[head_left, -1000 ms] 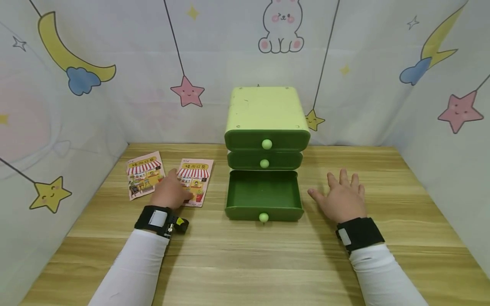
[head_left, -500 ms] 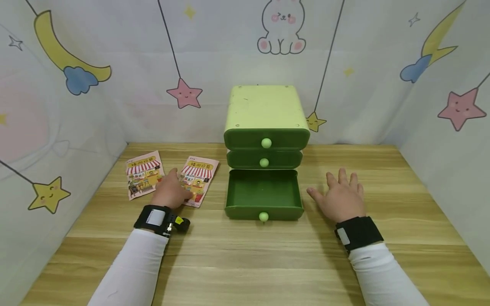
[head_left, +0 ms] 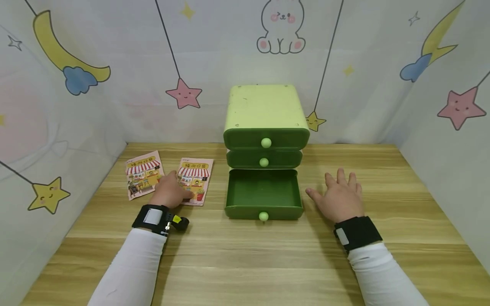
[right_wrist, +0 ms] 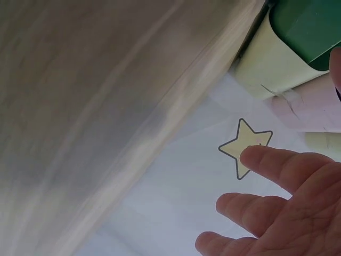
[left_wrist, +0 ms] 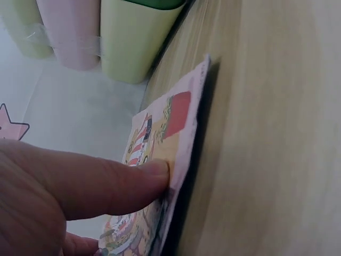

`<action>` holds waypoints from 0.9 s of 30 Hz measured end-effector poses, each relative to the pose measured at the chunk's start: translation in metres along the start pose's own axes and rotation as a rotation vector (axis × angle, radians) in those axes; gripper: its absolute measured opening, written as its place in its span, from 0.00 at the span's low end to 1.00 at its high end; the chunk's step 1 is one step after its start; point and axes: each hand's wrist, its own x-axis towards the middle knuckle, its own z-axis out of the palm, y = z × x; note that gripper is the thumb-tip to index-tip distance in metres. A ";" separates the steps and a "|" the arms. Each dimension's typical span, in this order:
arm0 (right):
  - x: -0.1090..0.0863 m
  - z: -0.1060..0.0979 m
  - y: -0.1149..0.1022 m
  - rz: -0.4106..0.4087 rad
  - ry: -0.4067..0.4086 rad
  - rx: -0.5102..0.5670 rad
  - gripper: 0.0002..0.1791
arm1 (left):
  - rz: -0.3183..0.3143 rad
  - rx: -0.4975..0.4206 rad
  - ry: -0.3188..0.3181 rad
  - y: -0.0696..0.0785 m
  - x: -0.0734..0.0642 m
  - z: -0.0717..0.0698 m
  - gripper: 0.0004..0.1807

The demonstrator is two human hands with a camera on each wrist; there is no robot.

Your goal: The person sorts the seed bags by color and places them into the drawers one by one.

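Two pink illustrated packets with a red-and-white awning lie on the wooden table. The left packet (head_left: 143, 175) is tilted and untouched. The thumb of my left hand (head_left: 168, 191) presses on the face of the right packet (head_left: 197, 178), close to its near edge, as the left wrist view shows; the index finger reaches along its left side and the other fingers are hidden. My right hand (head_left: 340, 195) is spread palm down, holding nothing, to the right of a green drawer unit (head_left: 266, 106). The bottom drawer (head_left: 264, 191) of the unit is pulled out and bare inside.
The upper two drawers of the unit are closed, each with a round pale knob (head_left: 266, 143). Behind and beside the table (head_left: 245, 263) hangs a white curtain (head_left: 226, 42) printed with stars, moons and a rabbit. Both wrists wear black straps.
Under my left hand the right packet turned clockwise with its top swinging right, then turned back so it stands nearly straight. The right hand and the drawers have stayed about still.
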 end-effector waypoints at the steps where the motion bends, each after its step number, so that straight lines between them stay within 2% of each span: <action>1: 0.000 0.000 0.000 0.001 -0.001 0.000 0.49 | -0.003 0.004 0.003 0.000 0.000 0.000 0.52; 7: 0.000 0.000 0.000 0.005 -0.004 0.000 0.48 | -0.019 -0.003 0.045 0.001 0.001 0.002 0.44; 15: -0.001 0.000 -0.001 0.011 0.008 0.004 0.44 | 0.018 -0.082 0.073 0.000 -0.004 0.002 0.29; 21: -0.001 -0.002 -0.002 0.017 0.037 0.038 0.41 | 0.002 -0.155 0.203 0.002 -0.005 0.002 0.14; 27: 0.002 -0.003 -0.002 -0.030 0.189 0.111 0.29 | 0.050 -0.257 0.367 0.010 -0.008 0.001 0.15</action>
